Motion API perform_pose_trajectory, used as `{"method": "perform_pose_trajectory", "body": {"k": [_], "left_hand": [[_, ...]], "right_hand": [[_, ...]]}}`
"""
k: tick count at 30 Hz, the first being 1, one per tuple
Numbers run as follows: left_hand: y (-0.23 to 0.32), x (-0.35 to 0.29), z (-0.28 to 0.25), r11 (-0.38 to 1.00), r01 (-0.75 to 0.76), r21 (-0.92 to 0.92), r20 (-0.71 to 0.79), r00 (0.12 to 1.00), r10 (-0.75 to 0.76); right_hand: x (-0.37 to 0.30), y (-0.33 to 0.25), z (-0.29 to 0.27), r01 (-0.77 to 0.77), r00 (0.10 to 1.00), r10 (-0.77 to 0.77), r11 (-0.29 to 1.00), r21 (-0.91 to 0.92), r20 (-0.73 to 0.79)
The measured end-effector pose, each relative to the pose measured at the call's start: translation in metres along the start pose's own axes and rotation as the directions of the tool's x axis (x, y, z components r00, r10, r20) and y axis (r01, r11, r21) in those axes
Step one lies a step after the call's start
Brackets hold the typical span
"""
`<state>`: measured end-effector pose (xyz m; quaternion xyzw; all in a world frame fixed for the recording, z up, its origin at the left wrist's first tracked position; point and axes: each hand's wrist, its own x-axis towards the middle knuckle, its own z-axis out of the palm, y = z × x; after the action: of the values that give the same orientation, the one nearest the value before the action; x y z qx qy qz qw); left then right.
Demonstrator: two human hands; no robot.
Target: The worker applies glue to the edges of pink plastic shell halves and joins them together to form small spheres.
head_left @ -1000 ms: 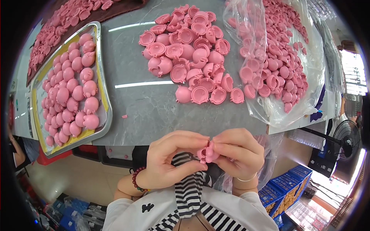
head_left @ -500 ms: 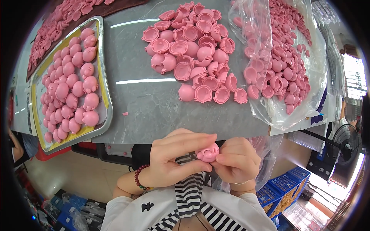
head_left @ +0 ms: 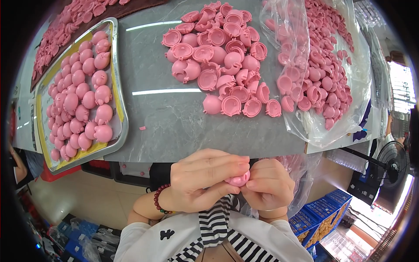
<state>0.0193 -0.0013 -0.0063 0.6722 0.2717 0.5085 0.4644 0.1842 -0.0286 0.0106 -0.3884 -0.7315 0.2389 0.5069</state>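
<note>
Left hand point(head_left: 205, 177) closed on a small pink ball-shaped piece point(head_left: 239, 179), fingers over the top, thumb underneath; right hand point(head_left: 268, 183) curled, fingertips against the piece's right side. Piece is in front of the chest, just off the near edge of the counter point(head_left: 161, 118) — probably held close for control and a good look. Fingers hide most of it, so can't tell how its parts sit.

Loose pink half-shells point(head_left: 230, 105) heaped straight ahead, presumably for easy reach by either hand. Round pink balls point(head_left: 88, 99) fill a metal tray point(head_left: 125, 124) at left; the rim likely stops them rolling. More shells lie in and under a clear plastic bag point(head_left: 321, 135) at right, seemingly bulk stock. Upper left, a dark cloth point(head_left: 126, 9) carries more pink parts.

Counter is grey, marbled, with light streaks reflected; one pink scrap point(head_left: 142, 128) near the tray. Around it: tiled floor point(head_left: 100, 192), blue crates point(head_left: 321, 209) lower right, a fan point(head_left: 390, 159) at right — plus another person's arm point(head_left: 17, 163) at the left edge.
</note>
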Motion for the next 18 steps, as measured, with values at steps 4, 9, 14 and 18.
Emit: {"method": "perform_pose_trajectory", "body": {"k": [4, 9, 14, 18], "left_hand": [[-0.001, 0.003, -0.003, 0.997, 0.044, -0.057, 0.077, 0.996, -0.039], [-0.005, -0.004, -0.006, 0.853, 0.23, -0.468, 0.136, 0.973, -0.188], [-0.005, -0.011, -0.008, 0.297, 0.372, -0.879, 0.297, 0.916, -0.27], [0.001, -0.001, -0.009, 0.192, 0.44, -0.877, 0.372, 0.876, -0.306]], "right_hand": [[0.001, -0.003, -0.002, -0.041, 0.999, 0.041, 0.999, 0.018, 0.005], [-0.001, 0.005, -0.028, 0.035, 0.965, -0.063, 0.993, -0.111, -0.256], [-0.012, 0.052, -0.123, -0.476, 0.565, -0.319, 0.627, -0.616, -0.761], [-0.033, 0.098, -0.212, -0.617, 0.498, -0.289, 0.545, -0.568, -0.818]]}}
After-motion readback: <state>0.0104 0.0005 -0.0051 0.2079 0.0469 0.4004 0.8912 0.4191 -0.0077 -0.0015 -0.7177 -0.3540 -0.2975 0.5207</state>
